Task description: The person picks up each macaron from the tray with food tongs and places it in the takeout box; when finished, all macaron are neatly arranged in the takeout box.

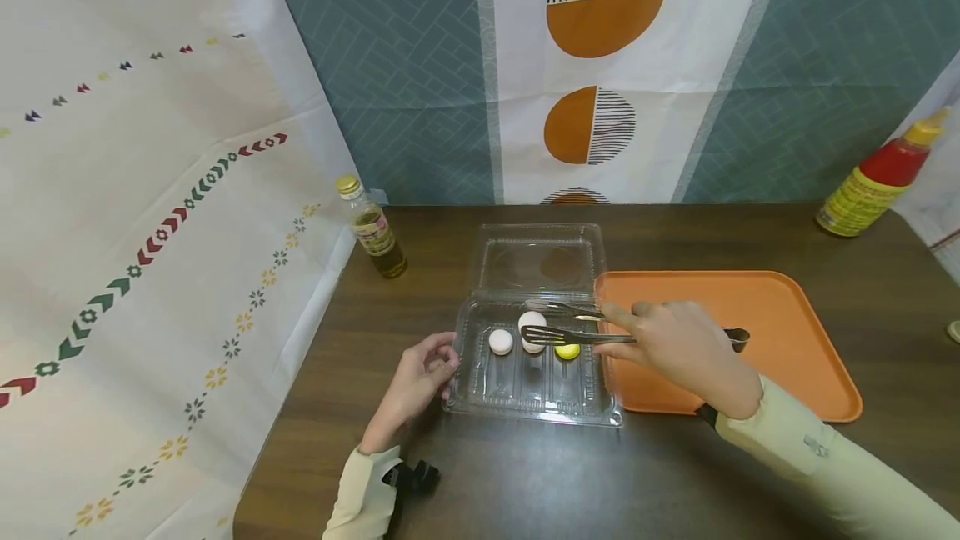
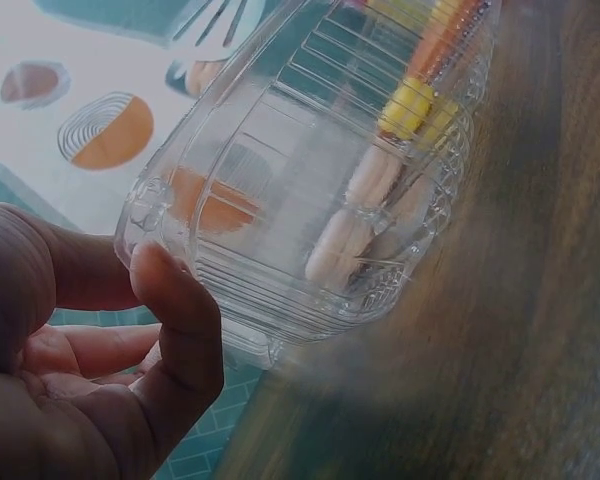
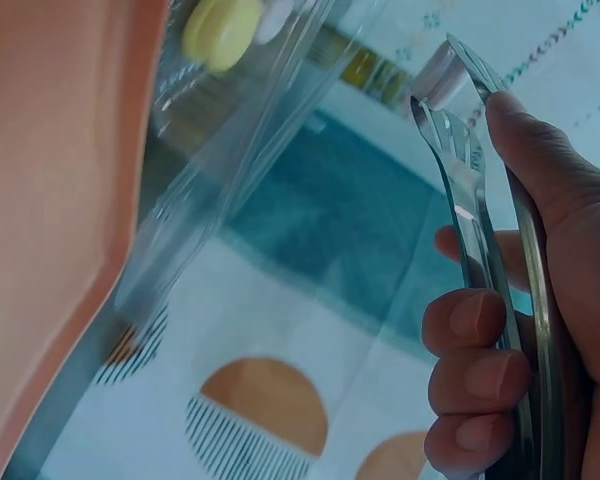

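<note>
A clear plastic clamshell container (image 1: 487,390) lies with its lid (image 1: 540,261) folded back. My left hand (image 1: 420,373) pinches its left rim between thumb and finger, closer in the left wrist view (image 2: 110,340). From the right, my right hand (image 1: 686,348) grips metal tongs (image 1: 611,337) with slotted ends. Between the tong ends is a white macaron (image 3: 440,78), raised over the container. Inside the container sit a white macaron (image 1: 501,342) at left and a yellow macaron (image 1: 567,352) at right. Another white one (image 1: 533,347) is partly hidden by the tongs.
An orange tray (image 1: 806,357) stands right of the container, partly under my right forearm. At the back left is an oil bottle (image 1: 375,232) with a yellow cap. A red and yellow bottle (image 1: 873,182) stands at the back right. Patterned cloth (image 1: 420,90) hangs behind the table.
</note>
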A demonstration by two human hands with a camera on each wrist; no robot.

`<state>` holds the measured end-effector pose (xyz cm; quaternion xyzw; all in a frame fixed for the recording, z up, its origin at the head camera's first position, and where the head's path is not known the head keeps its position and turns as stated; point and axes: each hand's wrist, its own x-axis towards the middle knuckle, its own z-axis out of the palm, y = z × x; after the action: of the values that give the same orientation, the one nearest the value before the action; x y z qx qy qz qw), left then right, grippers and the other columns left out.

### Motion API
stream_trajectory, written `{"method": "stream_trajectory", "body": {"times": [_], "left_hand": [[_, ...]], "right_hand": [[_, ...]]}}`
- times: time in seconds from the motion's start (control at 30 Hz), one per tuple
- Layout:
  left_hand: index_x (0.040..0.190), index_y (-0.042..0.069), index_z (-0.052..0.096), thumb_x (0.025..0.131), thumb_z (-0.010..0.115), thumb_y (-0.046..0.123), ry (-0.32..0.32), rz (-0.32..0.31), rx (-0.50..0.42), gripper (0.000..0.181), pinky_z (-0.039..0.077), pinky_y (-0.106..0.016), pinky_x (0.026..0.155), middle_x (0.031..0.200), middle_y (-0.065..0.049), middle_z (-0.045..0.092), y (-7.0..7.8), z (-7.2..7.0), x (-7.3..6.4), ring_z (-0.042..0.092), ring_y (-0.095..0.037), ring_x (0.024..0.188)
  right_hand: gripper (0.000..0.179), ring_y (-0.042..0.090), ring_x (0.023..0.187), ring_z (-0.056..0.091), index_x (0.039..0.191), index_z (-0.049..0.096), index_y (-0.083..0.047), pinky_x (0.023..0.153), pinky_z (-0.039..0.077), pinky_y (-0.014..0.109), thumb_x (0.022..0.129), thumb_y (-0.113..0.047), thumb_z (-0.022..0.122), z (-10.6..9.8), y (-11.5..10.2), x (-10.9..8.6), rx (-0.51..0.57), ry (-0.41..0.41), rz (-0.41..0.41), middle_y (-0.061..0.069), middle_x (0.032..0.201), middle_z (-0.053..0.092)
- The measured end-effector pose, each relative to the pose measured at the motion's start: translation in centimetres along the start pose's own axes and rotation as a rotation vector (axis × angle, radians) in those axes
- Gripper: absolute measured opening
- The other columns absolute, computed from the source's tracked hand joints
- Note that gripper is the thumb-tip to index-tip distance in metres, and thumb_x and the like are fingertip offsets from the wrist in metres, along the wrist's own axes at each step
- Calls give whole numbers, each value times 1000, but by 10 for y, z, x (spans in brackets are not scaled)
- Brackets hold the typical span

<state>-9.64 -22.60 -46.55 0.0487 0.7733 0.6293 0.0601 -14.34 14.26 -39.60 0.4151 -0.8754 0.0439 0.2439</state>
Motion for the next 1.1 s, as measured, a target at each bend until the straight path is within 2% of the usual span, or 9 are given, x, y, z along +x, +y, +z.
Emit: {"method": "stream_trajectory", "body": {"times": [0.07,0.13,0.23,0.33,0.4,0.53,0.63,0.87,1.1], "left_hand": [[133,-17,49,96,57,-12,-2,2,1,38,48,-24,49,94,-17,57,0,0,0,53,-13,59],[134,-17,49,96,56,-12,-3,6,2,38,48,-24,50,94,-16,58,0,0,1,53,-13,59],[134,-17,49,97,57,-11,-3,16,7,38,48,-24,50,94,-16,58,0,1,3,53,-12,59],[133,-17,49,97,56,-11,-6,30,14,38,48,-24,50,93,-17,58,1,2,4,53,-13,59],[133,-17,50,97,57,-11,-7,33,20,37,48,-24,49,93,-17,58,2,2,5,52,-13,58],[132,-17,51,96,57,-12,-2,24,25,37,49,-26,49,92,-17,59,0,1,2,52,-13,57],[131,-17,51,96,57,-12,0,24,29,36,49,-27,48,92,-17,59,-1,0,0,52,-13,57],[131,-18,51,96,57,-12,-1,34,25,35,48,-24,48,91,-18,59,-1,0,0,52,-13,57],[131,-17,51,96,57,-12,6,26,31,36,48,-24,49,92,-17,58,-1,-1,0,53,-13,58]], "right_hand": [[67,6,39,17,108,66,-14,39,13,20,99,-69,29,3,-4,6,16,-19,-23,-5,53,33],[58,6,39,17,108,65,-13,39,14,20,97,-66,44,6,-8,11,15,-43,-49,-4,54,38],[51,7,40,16,108,65,-12,39,15,21,89,-59,66,9,-14,19,-6,-76,-81,0,58,47],[50,8,42,16,107,64,-13,41,13,22,82,-56,76,11,-21,27,-35,-125,-107,1,60,47],[49,9,43,19,105,65,-14,43,12,22,82,-56,76,15,-26,31,-24,-170,-117,-1,57,42],[47,9,44,31,105,70,-14,42,16,22,82,-55,77,27,-36,35,47,-244,-127,-2,55,48],[48,8,44,35,108,74,-14,42,22,21,81,-53,78,33,-40,36,83,-274,-121,-3,56,52],[46,7,43,32,101,74,-14,42,19,22,80,-55,79,41,-43,35,81,-291,-133,-6,52,40],[47,6,43,32,100,74,-14,43,22,23,79,-55,80,44,-47,36,95,-292,-124,-5,53,45]]}}
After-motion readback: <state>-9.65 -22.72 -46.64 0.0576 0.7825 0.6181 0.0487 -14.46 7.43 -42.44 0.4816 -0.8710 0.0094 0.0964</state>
